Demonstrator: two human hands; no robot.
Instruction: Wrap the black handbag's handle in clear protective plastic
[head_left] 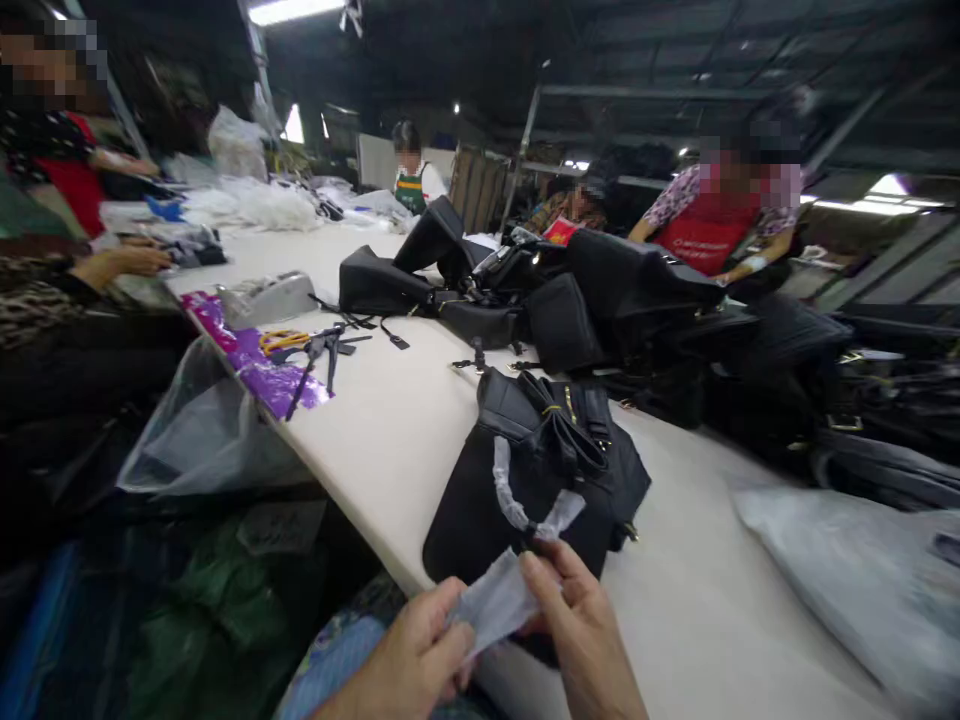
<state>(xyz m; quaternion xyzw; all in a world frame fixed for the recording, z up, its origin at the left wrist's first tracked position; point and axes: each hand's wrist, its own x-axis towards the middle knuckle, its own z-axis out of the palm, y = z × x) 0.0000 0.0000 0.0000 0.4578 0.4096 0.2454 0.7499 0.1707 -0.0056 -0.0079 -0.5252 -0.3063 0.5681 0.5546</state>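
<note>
A black handbag [525, 490] lies on the white table [397, 420] in front of me, its handle wrapped in white paper [510, 495]. My left hand [412, 655] and my right hand [581, 630] are at the bottom edge, just below the bag. Both pinch the same loose strip of white wrapping paper [495, 600] between thumb and fingers. The strip's far end reaches up to the wrapped handle.
A heap of black bags [600, 300] fills the table's middle and right. Pliers [322, 350] and yellow scissors [281, 340] lie on purple plastic [262, 370] at left. A clear plastic bag [210, 430] hangs off the table edge. Several people work around the table.
</note>
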